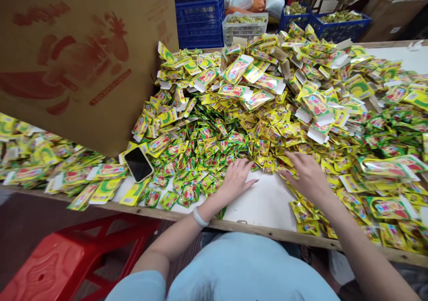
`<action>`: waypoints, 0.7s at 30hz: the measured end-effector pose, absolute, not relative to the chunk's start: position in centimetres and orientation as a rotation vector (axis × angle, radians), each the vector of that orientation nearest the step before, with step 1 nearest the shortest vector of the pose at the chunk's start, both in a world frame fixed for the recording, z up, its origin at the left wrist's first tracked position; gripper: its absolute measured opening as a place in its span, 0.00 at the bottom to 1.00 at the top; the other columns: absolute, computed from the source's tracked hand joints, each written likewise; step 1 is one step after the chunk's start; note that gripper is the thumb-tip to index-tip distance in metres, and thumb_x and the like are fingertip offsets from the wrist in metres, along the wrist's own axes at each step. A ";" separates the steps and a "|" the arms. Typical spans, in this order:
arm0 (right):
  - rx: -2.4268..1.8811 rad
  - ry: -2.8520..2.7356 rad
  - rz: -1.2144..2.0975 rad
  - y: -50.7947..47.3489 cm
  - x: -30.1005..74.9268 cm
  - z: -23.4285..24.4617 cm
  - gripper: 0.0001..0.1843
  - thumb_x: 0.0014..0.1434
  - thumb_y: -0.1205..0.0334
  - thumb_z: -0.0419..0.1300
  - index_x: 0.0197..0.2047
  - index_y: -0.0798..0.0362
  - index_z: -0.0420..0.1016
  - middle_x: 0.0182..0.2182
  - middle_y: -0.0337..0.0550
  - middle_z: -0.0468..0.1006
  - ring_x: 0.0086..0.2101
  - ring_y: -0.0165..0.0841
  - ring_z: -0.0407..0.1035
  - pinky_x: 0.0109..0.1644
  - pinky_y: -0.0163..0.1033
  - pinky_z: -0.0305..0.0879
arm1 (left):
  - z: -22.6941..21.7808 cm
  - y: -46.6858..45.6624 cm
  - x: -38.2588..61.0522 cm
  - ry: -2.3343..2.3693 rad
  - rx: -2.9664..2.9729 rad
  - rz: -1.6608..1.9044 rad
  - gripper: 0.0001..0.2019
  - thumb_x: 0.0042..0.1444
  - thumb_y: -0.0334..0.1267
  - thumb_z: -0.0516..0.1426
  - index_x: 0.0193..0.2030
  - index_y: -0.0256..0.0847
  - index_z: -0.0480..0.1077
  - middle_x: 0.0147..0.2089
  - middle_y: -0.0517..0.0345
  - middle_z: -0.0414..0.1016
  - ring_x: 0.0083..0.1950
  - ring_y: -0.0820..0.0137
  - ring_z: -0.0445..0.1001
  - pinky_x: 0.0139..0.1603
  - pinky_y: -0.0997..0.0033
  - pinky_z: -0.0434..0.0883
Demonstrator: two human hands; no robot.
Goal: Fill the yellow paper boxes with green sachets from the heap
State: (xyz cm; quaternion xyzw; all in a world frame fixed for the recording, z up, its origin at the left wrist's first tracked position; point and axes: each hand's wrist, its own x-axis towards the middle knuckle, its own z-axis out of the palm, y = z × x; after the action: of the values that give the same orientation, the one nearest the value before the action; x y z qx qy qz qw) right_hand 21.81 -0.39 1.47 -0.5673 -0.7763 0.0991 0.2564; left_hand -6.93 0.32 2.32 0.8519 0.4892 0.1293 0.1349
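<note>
A big heap of small green and yellow sachets [214, 140] covers the white tabletop [264, 203]. Behind it lie flat yellow printed cartons [259, 98] in a pile. My left hand [236, 178] rests palm down at the near edge of the sachets, fingers stretched out and slightly apart, a ring on one finger and a white band on the wrist. My right hand [307, 174] reaches into the sachets to the right, fingers extended forward onto the packets. Neither hand visibly grips anything.
A black phone [138, 163] lies on the packets at the left. A large brown cardboard box [83, 55] stands at the back left. Blue crates [199, 13] and a white basket [245, 26] stand behind the table. A red plastic stool [67, 261] is at the lower left.
</note>
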 end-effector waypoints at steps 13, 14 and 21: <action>-1.420 -1.595 0.768 -2.2 14.9 0.3 0.25 0.67 0.40 0.51 0.29 0.51 0.69 0.27 0.41 0.76 0.30 0.34 0.73 0.33 0.39 0.70 | 0.4 1.0 -8.1 1.383 2.028 0.767 0.15 0.68 0.37 0.49 0.34 0.38 0.72 0.42 0.51 0.74 0.47 0.63 0.70 0.51 0.62 0.67; -1.350 -1.436 0.907 -2.4 13.4 0.4 0.25 0.65 0.39 0.53 0.28 0.51 0.69 0.27 0.41 0.76 0.30 0.34 0.74 0.34 0.39 0.71 | 0.9 0.2 -8.2 1.379 1.939 0.827 0.16 0.69 0.39 0.48 0.32 0.38 0.71 0.38 0.52 0.74 0.44 0.64 0.70 0.48 0.64 0.67; -1.141 -1.127 1.235 -2.6 6.4 3.2 0.22 0.52 0.43 0.69 0.31 0.50 0.66 0.20 0.34 0.73 0.23 0.31 0.70 0.28 0.36 0.71 | 4.0 -3.3 -9.1 1.295 1.595 0.893 0.25 0.67 0.56 0.44 0.28 0.40 0.66 0.28 0.56 0.68 0.32 0.67 0.65 0.34 0.70 0.64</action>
State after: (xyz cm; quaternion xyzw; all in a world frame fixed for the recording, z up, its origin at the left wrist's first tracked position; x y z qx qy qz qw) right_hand 6.39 -2.57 3.22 -0.4780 -0.4720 0.5173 0.5302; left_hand -9.11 -3.26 4.03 0.6410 0.5203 0.3588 0.4355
